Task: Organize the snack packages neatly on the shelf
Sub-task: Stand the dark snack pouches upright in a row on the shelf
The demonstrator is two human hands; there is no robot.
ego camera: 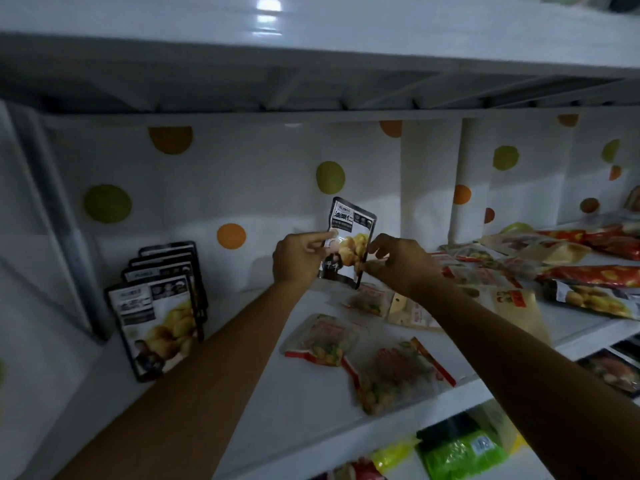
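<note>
A black chestnut snack pouch point(348, 237) is held upright above the white shelf point(263, 386), in the middle of the view. My left hand point(294, 258) pinches its left edge and my right hand point(398, 265) pinches its lower right edge. At the shelf's left end a row of several matching black pouches point(156, 317) stands upright, one behind the other. Loose clear-and-red packets point(322, 337) point(398, 375) lie flat on the shelf below my hands.
A jumble of red, tan and black packages point(568, 271) lies across the shelf's right part. The back wall is white with coloured dots point(330, 177). Another shelf board point(311, 39) hangs close overhead. Green and yellow bags point(460, 448) sit on the shelf below.
</note>
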